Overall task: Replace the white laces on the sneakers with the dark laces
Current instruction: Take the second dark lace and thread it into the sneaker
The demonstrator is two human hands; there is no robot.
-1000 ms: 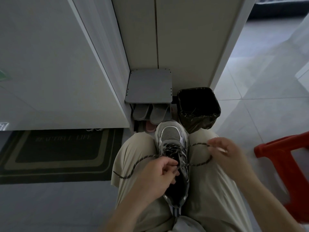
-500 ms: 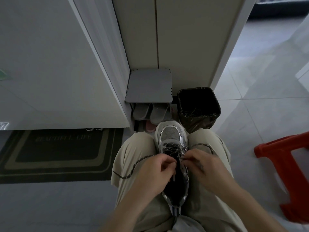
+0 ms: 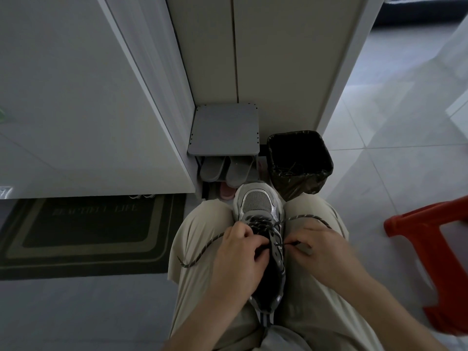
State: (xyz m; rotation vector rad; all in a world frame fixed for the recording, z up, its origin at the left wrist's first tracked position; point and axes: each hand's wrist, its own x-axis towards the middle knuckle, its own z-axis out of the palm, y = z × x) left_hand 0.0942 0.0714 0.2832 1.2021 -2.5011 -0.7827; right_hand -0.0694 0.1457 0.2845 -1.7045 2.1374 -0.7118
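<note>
1. My left hand (image 3: 240,259) is curled round the left side of the one sneaker (image 3: 255,206), fingertips at the eyelets.
2. My right hand (image 3: 321,249) pinches the end of the single dark lace (image 3: 305,216) just beside the right-hand eyelets.
3. The sneaker sits wedged between my knees, toe pointing away. The lace crosses its front eyelets, one tail trailing over my left thigh.
4. One red stool (image 3: 435,249) stands on the floor to my right, and one doormat (image 3: 83,229) lies to my left.
5. One bin (image 3: 321,183) with a black liner holds thin strands I cannot identify.
6. One grey shoe rack (image 3: 225,130) shelters two grey slippers (image 3: 215,169) and something pink (image 3: 226,192).
</note>
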